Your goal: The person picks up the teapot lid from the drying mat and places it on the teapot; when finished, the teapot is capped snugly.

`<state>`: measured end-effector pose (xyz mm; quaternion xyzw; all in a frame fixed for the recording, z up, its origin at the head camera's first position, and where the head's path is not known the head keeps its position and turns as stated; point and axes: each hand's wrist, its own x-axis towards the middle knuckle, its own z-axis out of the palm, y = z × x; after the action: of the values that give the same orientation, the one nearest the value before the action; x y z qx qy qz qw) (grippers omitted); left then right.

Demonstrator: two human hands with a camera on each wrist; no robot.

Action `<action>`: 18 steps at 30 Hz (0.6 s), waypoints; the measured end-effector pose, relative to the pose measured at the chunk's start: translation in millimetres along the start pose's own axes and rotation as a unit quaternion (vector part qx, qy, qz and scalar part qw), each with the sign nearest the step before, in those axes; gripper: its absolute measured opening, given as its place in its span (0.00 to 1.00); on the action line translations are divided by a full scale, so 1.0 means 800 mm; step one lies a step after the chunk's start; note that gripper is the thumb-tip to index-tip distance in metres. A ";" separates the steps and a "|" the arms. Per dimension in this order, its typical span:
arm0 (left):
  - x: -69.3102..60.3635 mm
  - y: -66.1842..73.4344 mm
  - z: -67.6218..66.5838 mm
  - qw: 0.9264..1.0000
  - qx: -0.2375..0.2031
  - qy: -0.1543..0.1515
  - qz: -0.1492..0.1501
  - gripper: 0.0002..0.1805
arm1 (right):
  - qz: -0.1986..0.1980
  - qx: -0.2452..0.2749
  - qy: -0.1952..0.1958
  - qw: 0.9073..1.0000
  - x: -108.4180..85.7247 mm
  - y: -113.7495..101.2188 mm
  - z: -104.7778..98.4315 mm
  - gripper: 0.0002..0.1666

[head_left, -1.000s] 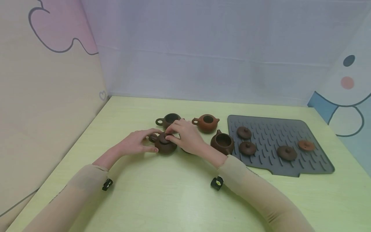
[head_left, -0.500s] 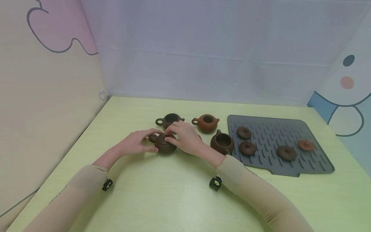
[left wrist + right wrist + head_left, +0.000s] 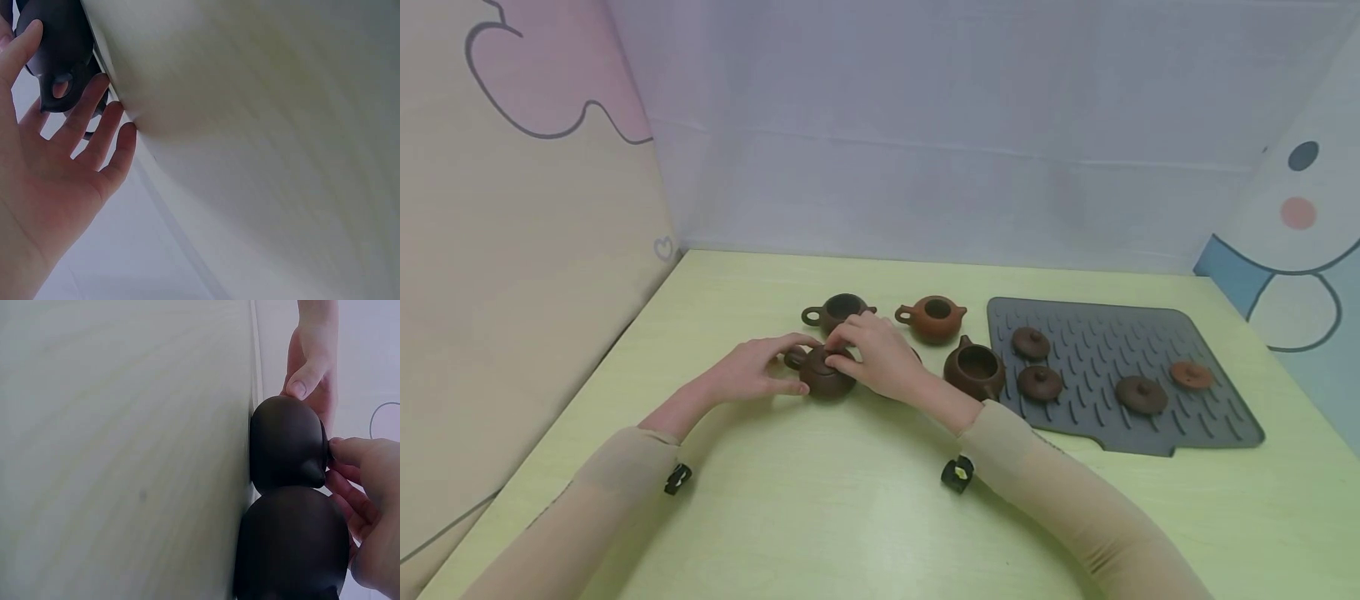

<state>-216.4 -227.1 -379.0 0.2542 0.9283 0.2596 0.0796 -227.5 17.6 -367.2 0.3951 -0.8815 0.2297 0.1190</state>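
A dark brown teapot [image 3: 827,385] stands upright on the table, its handle towards the left hand [image 3: 748,369]. That hand's thumb touches the teapot [image 3: 59,40] body, with the fingers spread around the handle side. The right hand [image 3: 883,357] pinches the knob of the lid [image 3: 824,365], which sits level on the pot's mouth; the fingers hide part of it. In the right wrist view, the teapot [image 3: 281,444] is touching or very close to a second dark pot [image 3: 290,540], mostly hidden under the right hand in the head view.
Behind the hands stand an open dark teapot [image 3: 831,324] and an open reddish teapot [image 3: 936,330]. An open brown teapot [image 3: 958,372] is beside the grey mat [image 3: 1090,350], which bears brown lids [image 3: 1142,396] and a reddish lid [image 3: 1192,375].
The lid, tilted and raised a second ago, has come down level on the teapot. The right hand shifted slightly with it; the left hand has hardly moved.
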 end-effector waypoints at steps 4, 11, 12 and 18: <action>0.001 -0.001 0.001 1.000 0.002 0.001 0.002 0.35 | -0.003 0.004 0.008 1.000 -0.001 0.000 -0.002 0.09; 0.001 -0.005 0.002 1.000 0.012 0.006 0.020 0.36 | -0.006 0.010 0.023 1.000 -0.004 0.001 -0.008 0.07; 0.001 -0.005 0.002 1.000 0.014 0.007 0.023 0.36 | -0.009 0.011 0.027 1.000 -0.005 0.001 -0.010 0.07; 0.000 -0.004 0.001 0.999 0.008 0.015 0.039 0.38 | -0.033 0.005 0.065 0.997 -0.013 0.006 -0.016 0.06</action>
<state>-217.6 -228.7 -381.2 0.2874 0.9207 0.2587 0.0535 -224.1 33.2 -361.7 0.4087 -0.8574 0.2547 0.1814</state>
